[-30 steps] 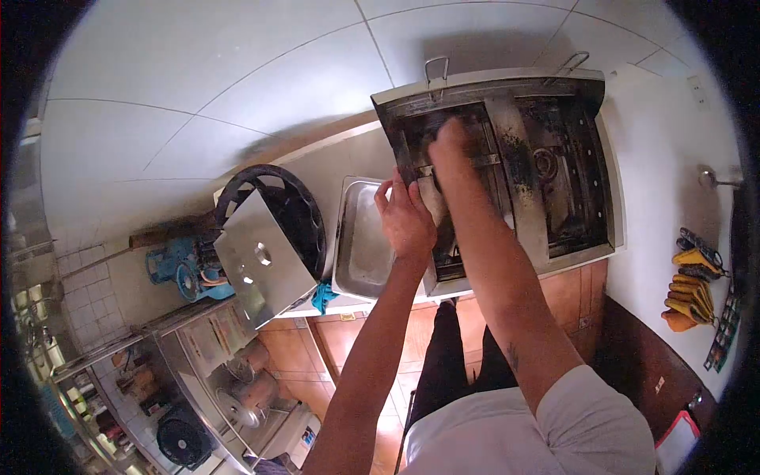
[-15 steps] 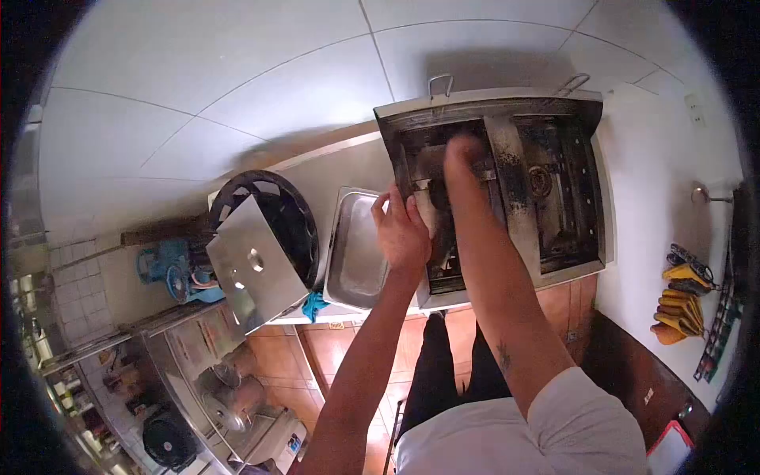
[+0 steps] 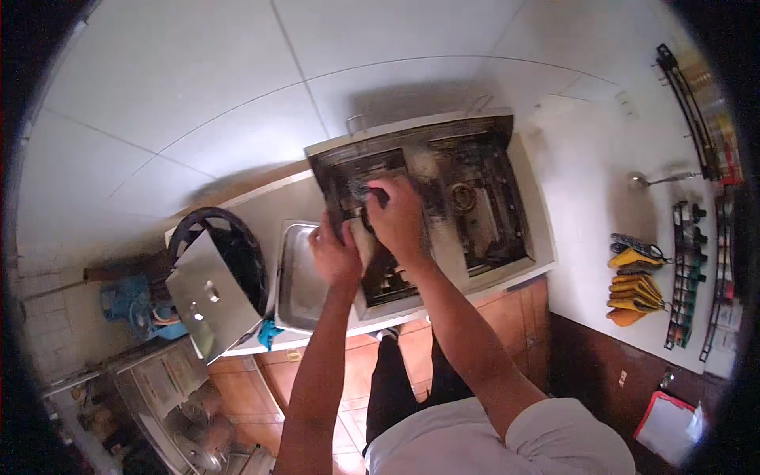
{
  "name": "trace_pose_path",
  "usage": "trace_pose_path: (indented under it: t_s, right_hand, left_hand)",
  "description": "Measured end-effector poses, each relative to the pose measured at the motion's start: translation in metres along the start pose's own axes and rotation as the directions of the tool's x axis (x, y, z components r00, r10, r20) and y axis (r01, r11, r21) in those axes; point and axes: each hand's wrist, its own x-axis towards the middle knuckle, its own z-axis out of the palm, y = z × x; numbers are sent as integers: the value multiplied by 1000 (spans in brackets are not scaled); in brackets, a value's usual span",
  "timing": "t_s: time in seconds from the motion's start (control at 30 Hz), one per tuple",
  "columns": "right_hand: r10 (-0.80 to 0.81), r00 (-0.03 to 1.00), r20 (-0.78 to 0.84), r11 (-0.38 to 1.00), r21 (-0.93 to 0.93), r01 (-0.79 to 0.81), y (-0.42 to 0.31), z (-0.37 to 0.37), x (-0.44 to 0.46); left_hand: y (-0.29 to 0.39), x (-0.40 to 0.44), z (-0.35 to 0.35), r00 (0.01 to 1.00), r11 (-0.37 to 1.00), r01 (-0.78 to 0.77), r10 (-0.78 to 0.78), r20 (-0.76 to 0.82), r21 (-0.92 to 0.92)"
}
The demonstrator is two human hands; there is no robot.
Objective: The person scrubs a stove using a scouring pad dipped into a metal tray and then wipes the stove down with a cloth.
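A soot-stained two-burner gas stove (image 3: 431, 305) stands on the counter with its burner wells uncovered. My left hand (image 3: 336, 255) grips the stove's left side wall, fingers and thumb around the edge. Over the left well, my right hand (image 3: 398, 220) is closed, and something small and dark shows at its fingers, too blurred to name. Part of the left well is hidden by that hand. In the right well a round burner (image 3: 463, 198) is visible. Left of the stove, beside my left hand, sits a rectangular steel pan (image 3: 299, 273).
A black round rack (image 3: 255, 257) and a bent steel sheet (image 3: 207, 294) lie on the counter's left. A teal cloth (image 3: 269, 334) hangs at the front edge. Yellow oven mitts (image 3: 633, 289) and a ladle (image 3: 665, 180) hang on the right wall.
My right hand has drawn back from deep in the left well toward me and nearer my left hand. My left hand stays at the stove's side. The view has swung to the right.
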Motion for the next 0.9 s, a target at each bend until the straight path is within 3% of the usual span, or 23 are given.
trace_pose_path:
  t_s: [0.03, 0.1, 0.17, 0.27, 0.3, 0.4, 0.43, 0.5, 0.53, 0.57, 0.63, 0.7, 0.73, 0.83, 0.9]
  right_hand:
    - [-75, 996, -37, 997, 22, 76, -3, -30, 2]
    - [-34, 997, -75, 997, -74, 28, 13, -89, 9]
    - [77, 985, -156, 993, -74, -89, 62, -124, 21]
    - [284, 940, -190, 958, 94, -271, 151, -126, 42]
    - [207, 949, -239, 978, 31, -205, 159, -117, 53]
    - [-75, 994, -82, 997, 8, 76, 181, -80, 87]
    - [-131, 991, 7, 985, -111, 131, 201, -59, 94]
    - [-221, 954, 203, 901, -331, 279, 251, -12, 96]
    - [-141, 980, 142, 990, -6, 144, 253, -2, 95]
    - [-43, 993, 113, 947, 322, 4, 253, 8, 94]
    - [-69, 988, 136, 996, -42, 75, 248, 0, 94]
    - [-67, 933, 353, 850, -470, 239, 285, 12, 103]
    - [-59, 911, 407, 746, -589, 311, 288, 5, 105]
    - [-106, 873, 476, 449, -761, 469, 255, -52, 117]
    - [-57, 938, 343, 632, -714, 300, 286, -54, 111]
  left_hand:
    - [-3, 0, 2, 996, 997, -73, 73, -49, -7]
    - [5, -1, -7, 1000, 1000, -22, 22, 9, -15]
    - [11, -1, -11, 999, 1000, -27, 27, 29, -3]
    - [9, 0, -8, 997, 997, -17, 22, 70, -76]
    - [6, -1, -7, 992, 993, -109, 111, 52, -36]
    - [0, -3, -1, 992, 993, -118, 119, 51, -13]
    - [8, 0, -5, 994, 997, -67, 69, 88, -26]
    - [0, -4, 2, 992, 993, -120, 120, 29, 14]
    - [-2, -2, 3, 989, 989, -146, 147, -6, 27]
    - [-4, 0, 3, 994, 995, -102, 102, 31, 16]
    - [-3, -1, 2, 991, 991, -132, 132, 15, 4]
    - [-4, -4, 2, 988, 988, -154, 154, 7, -12]
    - [-5, -2, 2, 987, 987, -159, 159, 6, -21]
    - [-3, -1, -3, 997, 997, -58, 60, 48, -47]
    - [-3, -2, -3, 997, 1000, 3, 0, 73, -31]
